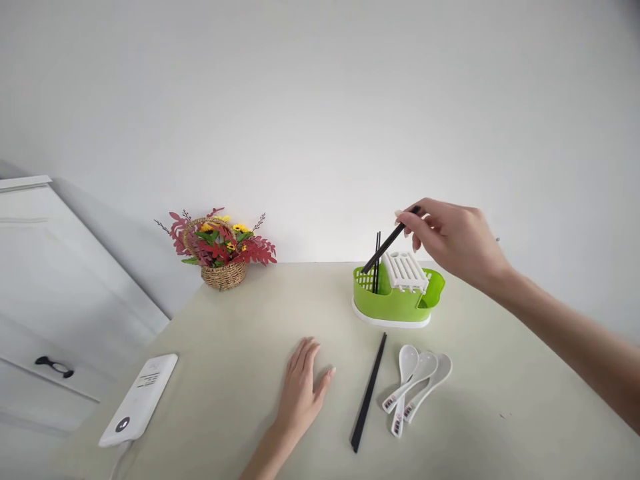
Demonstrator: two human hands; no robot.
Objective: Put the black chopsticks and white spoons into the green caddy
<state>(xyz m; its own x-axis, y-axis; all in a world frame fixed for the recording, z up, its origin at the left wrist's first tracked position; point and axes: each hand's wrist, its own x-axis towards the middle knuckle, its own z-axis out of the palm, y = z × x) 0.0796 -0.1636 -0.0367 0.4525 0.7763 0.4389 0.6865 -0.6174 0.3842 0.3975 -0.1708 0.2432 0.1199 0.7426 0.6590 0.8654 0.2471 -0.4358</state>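
Black chopsticks (387, 243) are pinched in my right hand (447, 233), slanting down to the left. Their lower tips are at the left compartment of a green plastic utensil holder (385, 308) with a white slatted top (406, 272). Other black chopsticks (377, 257) stand upright in that compartment. My left hand (303, 383) lies on the table with its fingers stretched out, holding nothing. To its right, more black chopsticks (369, 393) lie together on the table. Beside them are three white spoons (425, 367), overlapping one another, with small labels on their handles.
A wicker basket (223, 275) of red and yellow artificial flowers stands at the table's back left. A white power strip-like device (140, 400) with a cord lies at the left edge. A white cabinet (65, 287) stands beyond that edge, and a wall rises behind the table (250, 333).
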